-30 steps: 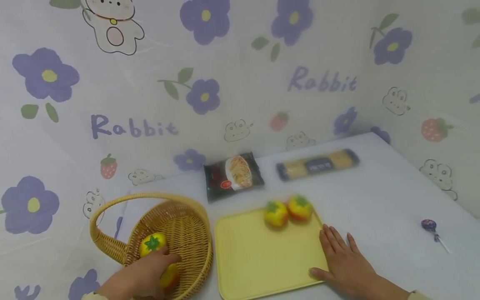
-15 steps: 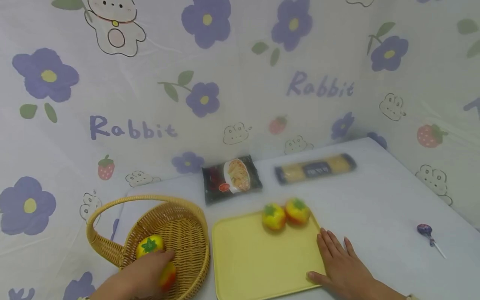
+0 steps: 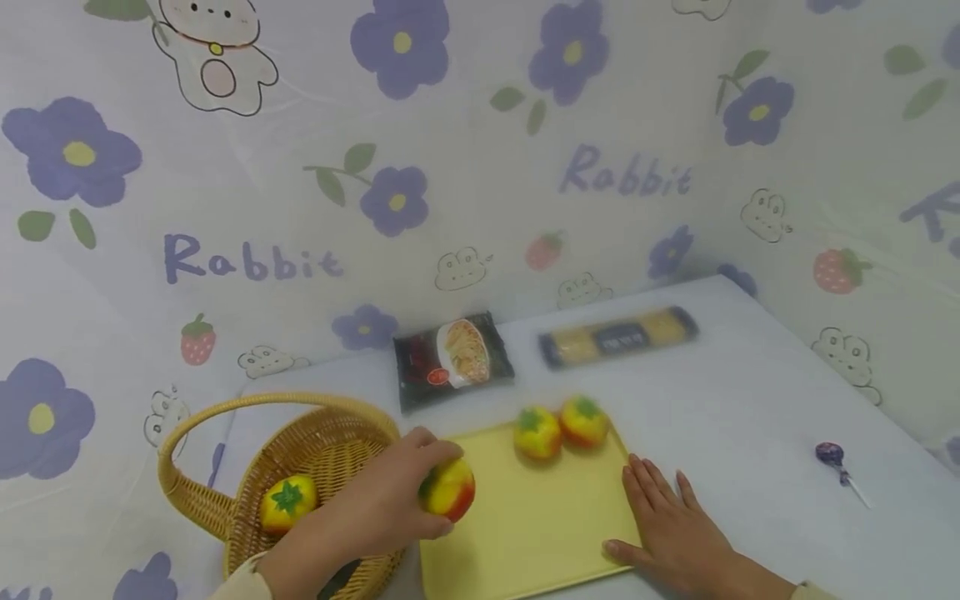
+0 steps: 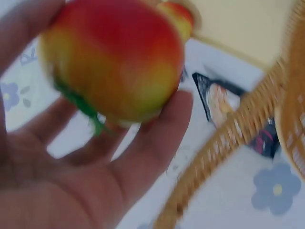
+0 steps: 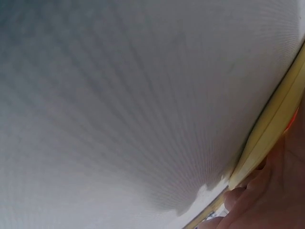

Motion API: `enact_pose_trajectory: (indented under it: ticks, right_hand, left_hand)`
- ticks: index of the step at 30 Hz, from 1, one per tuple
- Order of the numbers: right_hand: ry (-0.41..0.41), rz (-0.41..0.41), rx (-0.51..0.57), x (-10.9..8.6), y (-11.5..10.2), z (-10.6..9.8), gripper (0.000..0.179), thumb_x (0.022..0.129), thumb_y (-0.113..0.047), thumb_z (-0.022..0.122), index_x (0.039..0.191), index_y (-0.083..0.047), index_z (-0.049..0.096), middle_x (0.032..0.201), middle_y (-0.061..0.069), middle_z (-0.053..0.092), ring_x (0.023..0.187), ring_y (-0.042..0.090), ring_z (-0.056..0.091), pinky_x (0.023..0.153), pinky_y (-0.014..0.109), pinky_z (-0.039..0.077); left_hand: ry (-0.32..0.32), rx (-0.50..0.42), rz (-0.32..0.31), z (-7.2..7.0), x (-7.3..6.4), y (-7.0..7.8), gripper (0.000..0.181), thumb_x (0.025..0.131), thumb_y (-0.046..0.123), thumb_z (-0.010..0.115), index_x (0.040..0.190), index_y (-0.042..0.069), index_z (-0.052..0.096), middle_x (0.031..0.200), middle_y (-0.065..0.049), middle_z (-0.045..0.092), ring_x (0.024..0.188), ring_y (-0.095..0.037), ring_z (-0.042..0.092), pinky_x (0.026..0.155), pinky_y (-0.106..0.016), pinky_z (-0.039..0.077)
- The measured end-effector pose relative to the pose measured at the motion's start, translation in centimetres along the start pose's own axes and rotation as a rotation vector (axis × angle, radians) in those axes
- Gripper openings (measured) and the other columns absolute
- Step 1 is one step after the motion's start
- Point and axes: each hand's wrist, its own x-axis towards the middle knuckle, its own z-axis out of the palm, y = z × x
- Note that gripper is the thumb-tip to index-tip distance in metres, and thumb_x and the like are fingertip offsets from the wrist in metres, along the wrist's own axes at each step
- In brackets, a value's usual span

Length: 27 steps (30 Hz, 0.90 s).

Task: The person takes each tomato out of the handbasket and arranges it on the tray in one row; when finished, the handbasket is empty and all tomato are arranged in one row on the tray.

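Note:
My left hand (image 3: 397, 492) grips a round yellow-and-red fruit (image 3: 456, 490) with a green leafy cap. It holds the fruit above the left edge of the yellow tray (image 3: 525, 542), by the wicker basket's rim. The left wrist view shows thumb and fingers curled around this fruit (image 4: 119, 52). A similar fruit (image 3: 288, 504) lies in the wicker basket (image 3: 243, 521), partly behind the forearm. Two more, a left fruit (image 3: 537, 433) and a right fruit (image 3: 584, 422), sit side by side at the tray's far right corner. My right hand (image 3: 678, 521) rests with straight fingers along the tray's right edge.
Behind the tray lie a black food packet (image 3: 453, 360) and a long pack of noodles (image 3: 618, 337). A lollipop (image 3: 836, 462) lies to the right on the white table. The basket's tall handle (image 3: 285, 400) arches up at its far left side.
My left hand has lifted a fruit out of the basket and carried it right, to the tray's left edge. The right hand stays at the tray's right edge.

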Motion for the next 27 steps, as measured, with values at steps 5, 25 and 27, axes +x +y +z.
enact_pose_trajectory:
  ticks: [5,25,27]
  right_hand:
    - [0.016,-0.002,-0.023,0.0,0.1,-0.5,0.095,0.086,-0.067,0.05,0.147,0.003,0.031,0.158,0.02,0.019,0.145,0.039,0.019,0.109,0.066,0.015]
    - [-0.047,0.012,-0.057,0.1,-0.1,0.1,0.094,0.088,-0.068,0.045,0.149,0.002,0.027,0.158,0.019,0.017,0.146,0.037,0.017,0.11,0.067,0.012]
    - [-0.039,0.015,-0.064,0.1,0.1,0.0,0.094,0.088,-0.068,0.045,0.149,0.002,0.028,0.158,0.019,0.018,0.146,0.037,0.018,0.11,0.067,0.012]
  left_hand:
    - [0.092,0.005,0.006,2.1,4.0,-0.2,0.063,0.069,0.022,0.084,0.126,0.01,0.058,0.11,-0.006,0.055,0.09,-0.018,0.052,0.075,-0.034,0.047]
    - [0.164,0.083,-0.116,10.5,14.0,-5.3,0.049,0.071,0.021,0.078,0.114,0.005,0.061,0.1,-0.015,0.053,0.092,-0.035,0.051,0.082,-0.047,0.046]
    - [0.173,0.079,-0.116,10.8,14.4,-5.2,0.048,0.072,0.02,0.077,0.115,0.005,0.06,0.101,-0.014,0.052,0.092,-0.035,0.051,0.081,-0.046,0.046]
